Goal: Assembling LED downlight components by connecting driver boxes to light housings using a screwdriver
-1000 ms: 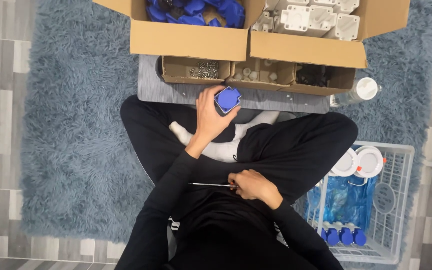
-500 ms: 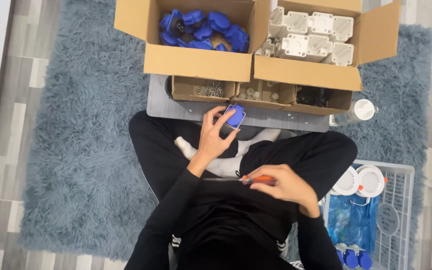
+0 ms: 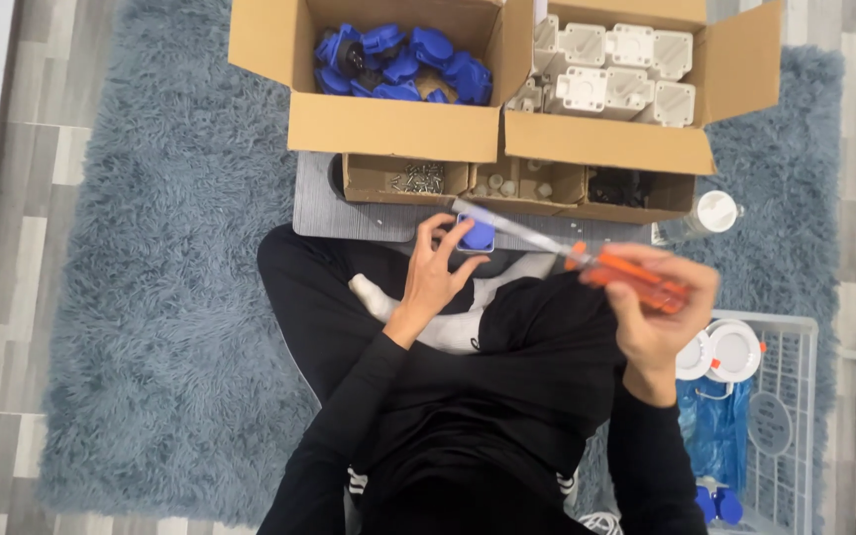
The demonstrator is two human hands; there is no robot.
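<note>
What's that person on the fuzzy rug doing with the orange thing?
A person sits cross-legged on a blue-grey rug. Their left hand holds a small blue part over the lap. Their right hand holds an orange-handled screwdriver, its metal tip pointing toward that part. In front stand a cardboard box of blue parts, another of white parts, and small trays, one holding screws. A white wire basket sits at their right.

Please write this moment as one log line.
left hand: holds blue part | right hand: holds orange-handled screwdriver, tip near part | seated on rug
</note>
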